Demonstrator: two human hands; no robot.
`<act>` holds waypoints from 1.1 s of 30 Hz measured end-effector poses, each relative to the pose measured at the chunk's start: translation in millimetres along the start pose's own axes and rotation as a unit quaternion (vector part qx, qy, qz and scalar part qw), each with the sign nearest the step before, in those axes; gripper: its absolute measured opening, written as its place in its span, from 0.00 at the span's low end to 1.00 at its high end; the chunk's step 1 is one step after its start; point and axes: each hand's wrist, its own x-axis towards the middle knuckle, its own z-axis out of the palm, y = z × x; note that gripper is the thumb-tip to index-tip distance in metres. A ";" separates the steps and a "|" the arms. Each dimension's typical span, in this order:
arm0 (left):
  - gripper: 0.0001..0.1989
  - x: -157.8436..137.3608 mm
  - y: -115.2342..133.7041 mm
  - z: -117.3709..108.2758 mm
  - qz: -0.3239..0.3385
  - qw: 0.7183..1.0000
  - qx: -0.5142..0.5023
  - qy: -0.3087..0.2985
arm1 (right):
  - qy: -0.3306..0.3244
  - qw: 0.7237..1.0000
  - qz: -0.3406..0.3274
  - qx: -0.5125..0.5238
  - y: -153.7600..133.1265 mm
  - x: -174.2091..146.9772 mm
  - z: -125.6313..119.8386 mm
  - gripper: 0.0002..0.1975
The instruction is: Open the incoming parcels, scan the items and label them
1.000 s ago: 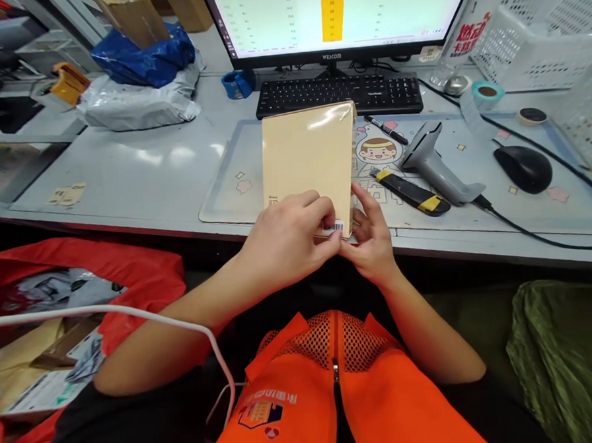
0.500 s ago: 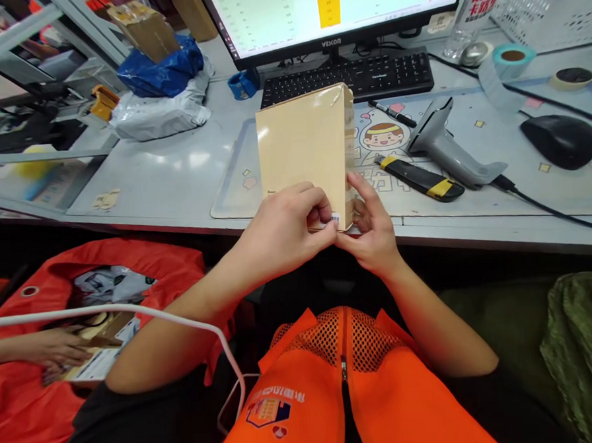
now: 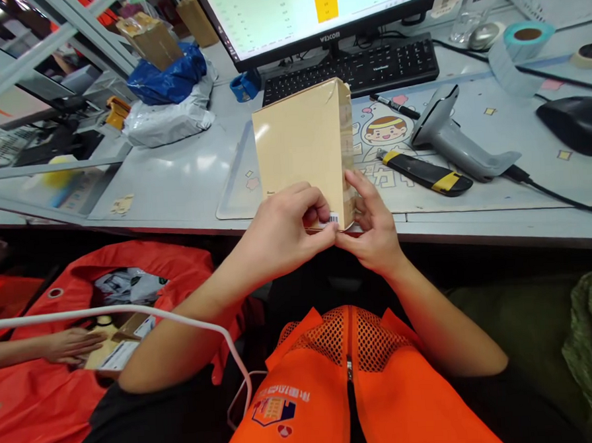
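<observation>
A cream cardboard box stands tilted at the table's front edge, its broad face toward me. A small white barcode label shows at the lower right corner of that face. My left hand is closed in a pinch at this label, its curled fingers covering part of it. My right hand grips the box's lower right corner, with fingers along the taped side and the thumb near my left thumb.
Right of the box lie a utility knife, a barcode scanner, a marker and a mouse. Behind are a keyboard and monitor. At lower left, another person's hand reaches into a red bag.
My view has shifted slightly left. Both hands keep nearly the same place on the box, and a little more of the barcode label shows. The other person's hand has moved slightly over the parcels.
</observation>
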 end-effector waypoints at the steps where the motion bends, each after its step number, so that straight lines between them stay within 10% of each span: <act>1: 0.05 -0.3 0.3 0.1 -0.002 1.000 -0.001 -0.001 | 0.008 1.000 0.000 0.006 0.1 -0.1 -0.1 0.48; 33: 0.03 1.5 6.6 -0.4 -0.042 0.999 0.005 -0.014 | 0.013 1.000 0.010 0.010 -3.5 -0.1 0.5 0.47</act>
